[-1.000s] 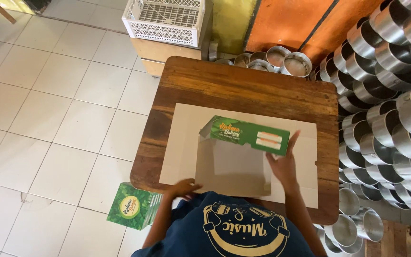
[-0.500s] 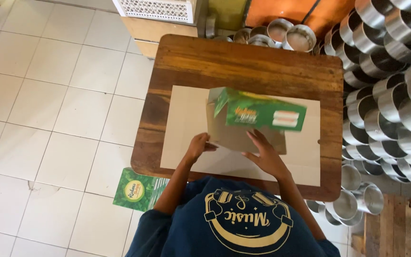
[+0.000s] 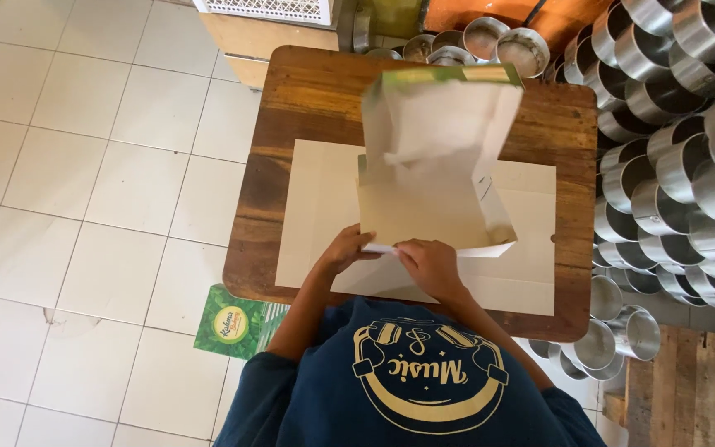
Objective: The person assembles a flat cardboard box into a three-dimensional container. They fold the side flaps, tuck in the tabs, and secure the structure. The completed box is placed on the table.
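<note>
A cardboard box (image 3: pixel 432 157), green outside and pale brown inside, stands tilted up over the wooden table (image 3: pixel 308 108), its open inside facing me and its flaps raised. My left hand (image 3: pixel 347 248) grips the box's near left bottom edge. My right hand (image 3: pixel 429 263) presses on the near white flap next to it. Both hands rest on a flat white cardboard sheet (image 3: pixel 316 207) that covers the middle of the table.
A green flat box stack (image 3: pixel 233 321) lies on the tiled floor at the table's near left corner. Several shiny metal tins (image 3: pixel 680 165) are stacked along the right side. A white plastic crate (image 3: pixel 266 8) sits beyond the table.
The box has been lifted and swung upright, so its open inside now faces me. Both hands have come together at its near bottom edge.
</note>
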